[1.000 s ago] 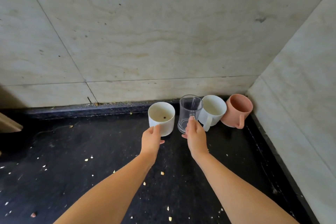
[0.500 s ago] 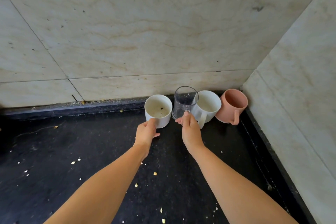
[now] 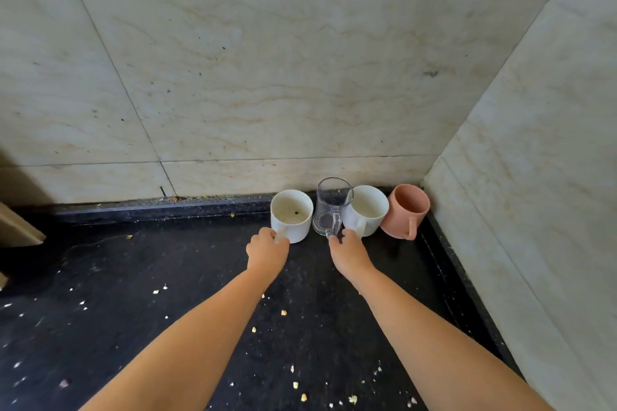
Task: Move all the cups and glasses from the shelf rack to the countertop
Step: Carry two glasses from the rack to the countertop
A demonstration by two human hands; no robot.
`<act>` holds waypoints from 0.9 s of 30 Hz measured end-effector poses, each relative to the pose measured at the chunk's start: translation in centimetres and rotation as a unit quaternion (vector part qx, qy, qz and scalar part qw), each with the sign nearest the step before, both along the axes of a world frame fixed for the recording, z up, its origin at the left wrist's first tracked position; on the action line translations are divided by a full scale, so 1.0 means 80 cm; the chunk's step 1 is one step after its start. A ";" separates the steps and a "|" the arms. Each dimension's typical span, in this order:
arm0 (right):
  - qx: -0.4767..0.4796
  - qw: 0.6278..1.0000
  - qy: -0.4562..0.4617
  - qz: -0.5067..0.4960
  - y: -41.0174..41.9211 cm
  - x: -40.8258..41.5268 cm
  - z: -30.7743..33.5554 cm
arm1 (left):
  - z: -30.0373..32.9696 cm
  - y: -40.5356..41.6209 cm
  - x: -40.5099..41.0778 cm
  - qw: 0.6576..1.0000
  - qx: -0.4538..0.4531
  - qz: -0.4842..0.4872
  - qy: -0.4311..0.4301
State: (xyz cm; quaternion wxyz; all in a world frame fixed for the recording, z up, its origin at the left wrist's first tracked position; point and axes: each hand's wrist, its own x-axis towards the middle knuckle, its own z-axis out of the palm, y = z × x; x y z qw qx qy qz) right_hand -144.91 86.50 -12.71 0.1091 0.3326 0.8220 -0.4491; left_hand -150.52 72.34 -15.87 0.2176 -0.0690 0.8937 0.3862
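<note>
Several cups stand in a row on the black countertop against the back wall. From left to right they are a white mug, a clear glass mug, a second white mug and a pink mug in the corner. My left hand grips the left white mug at its near side, fingers curled on its handle. My right hand holds the glass mug's handle. All cups sit upright on the counter. The shelf rack is out of view.
Marble walls close the back and the right side, forming a corner by the pink mug. A beige board edge juts in at the far left. Crumbs lie scattered over the dark counter.
Both hands have pushed the white mug and the glass mug farther back toward the wall, into line with the other two cups. The camera view has tilted up.
</note>
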 end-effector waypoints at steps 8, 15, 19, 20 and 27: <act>0.360 0.864 0.056 0.348 -0.038 0.064 0.043 | 0.065 -0.056 0.086 0.947 -0.184 -0.195 0.176; 0.365 0.787 0.119 0.483 -0.113 0.116 0.071 | 0.092 -0.151 0.186 0.912 -0.316 -0.144 0.217; 0.348 0.739 0.156 0.554 -0.182 0.155 0.085 | 0.104 -0.215 0.272 0.914 -0.351 -0.062 0.194; 0.341 0.724 0.167 0.576 -0.207 0.168 0.088 | 0.107 -0.236 0.298 0.914 -0.358 -0.037 0.188; 0.320 0.589 0.235 0.704 -0.353 0.263 0.101 | 0.130 -0.348 0.467 0.892 -0.415 0.127 0.128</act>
